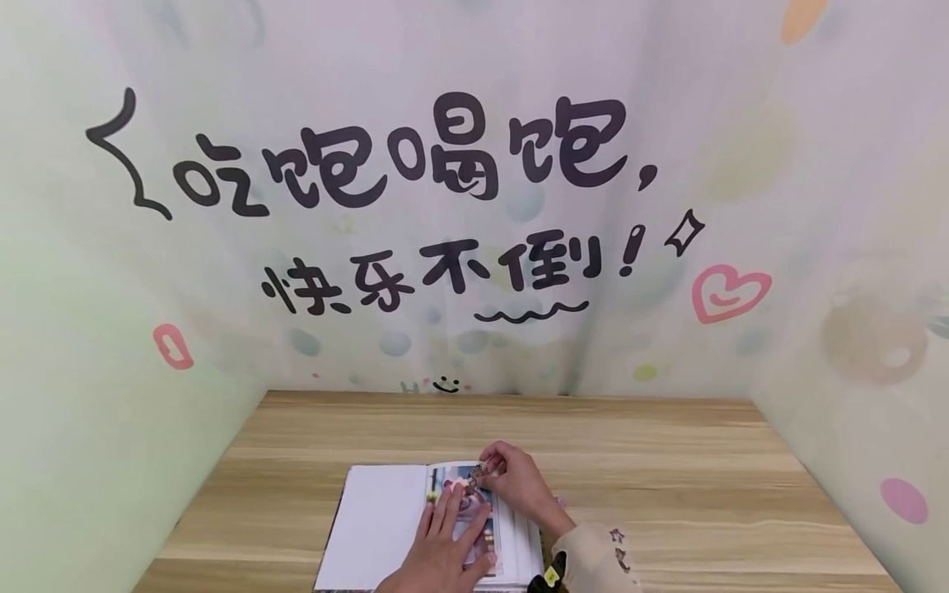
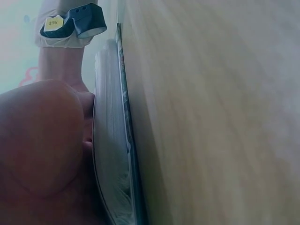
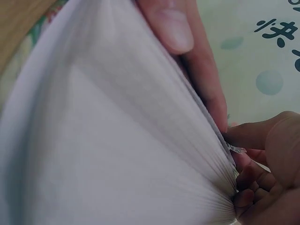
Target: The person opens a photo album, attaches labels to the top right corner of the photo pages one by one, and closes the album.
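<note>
A photo album lies open on the table, its left page (image 1: 378,519) plain white and its right side bearing a colour photo (image 1: 485,539). My left hand (image 1: 445,535) rests on the photo with fingers spread, covering part of it. At the photo's top right corner my right hand (image 1: 515,486) pinches a small patterned, sticker-like piece (image 1: 476,475). In the right wrist view the piece (image 3: 238,150) shows a translucent edge between the right hand's (image 3: 276,168) thumb and finger, right at the page edge. The left wrist view has the left palm (image 2: 42,140) over the page stack (image 2: 110,122).
The wood-grain table (image 1: 667,469) extends around the album. Behind it stands a pale printed wall (image 1: 460,354) with black lettering. A black wrist camera (image 1: 547,574) with a yellow label sits on the right forearm, by a beige sleeve (image 1: 593,560).
</note>
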`<state>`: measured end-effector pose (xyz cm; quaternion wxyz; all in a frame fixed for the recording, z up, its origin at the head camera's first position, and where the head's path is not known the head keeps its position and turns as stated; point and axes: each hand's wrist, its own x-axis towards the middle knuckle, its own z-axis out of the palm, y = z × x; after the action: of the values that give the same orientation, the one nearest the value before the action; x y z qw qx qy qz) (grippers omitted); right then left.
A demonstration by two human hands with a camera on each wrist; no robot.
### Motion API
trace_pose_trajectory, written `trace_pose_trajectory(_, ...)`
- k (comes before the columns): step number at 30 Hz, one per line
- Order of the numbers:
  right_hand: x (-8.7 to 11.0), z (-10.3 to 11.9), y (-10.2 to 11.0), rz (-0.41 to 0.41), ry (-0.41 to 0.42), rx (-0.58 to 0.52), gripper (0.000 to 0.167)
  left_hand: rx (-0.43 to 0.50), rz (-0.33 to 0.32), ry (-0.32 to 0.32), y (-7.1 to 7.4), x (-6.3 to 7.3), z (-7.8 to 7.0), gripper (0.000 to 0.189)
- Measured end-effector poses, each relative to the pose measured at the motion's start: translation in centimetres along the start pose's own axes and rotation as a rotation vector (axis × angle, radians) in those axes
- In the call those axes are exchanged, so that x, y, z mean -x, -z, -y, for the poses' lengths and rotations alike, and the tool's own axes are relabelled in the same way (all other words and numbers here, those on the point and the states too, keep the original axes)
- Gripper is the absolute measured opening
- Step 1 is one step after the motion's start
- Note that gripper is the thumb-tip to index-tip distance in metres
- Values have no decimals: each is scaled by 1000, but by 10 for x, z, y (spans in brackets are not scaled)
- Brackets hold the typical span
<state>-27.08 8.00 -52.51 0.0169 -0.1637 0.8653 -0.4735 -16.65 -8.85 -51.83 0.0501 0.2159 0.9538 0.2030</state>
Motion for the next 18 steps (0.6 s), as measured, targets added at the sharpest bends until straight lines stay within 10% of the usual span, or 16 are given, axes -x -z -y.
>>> trace_pose_trajectory(18,-2,-1,-4,-50,-36,107,30,-8,7,-6,-3,-2,3,65)
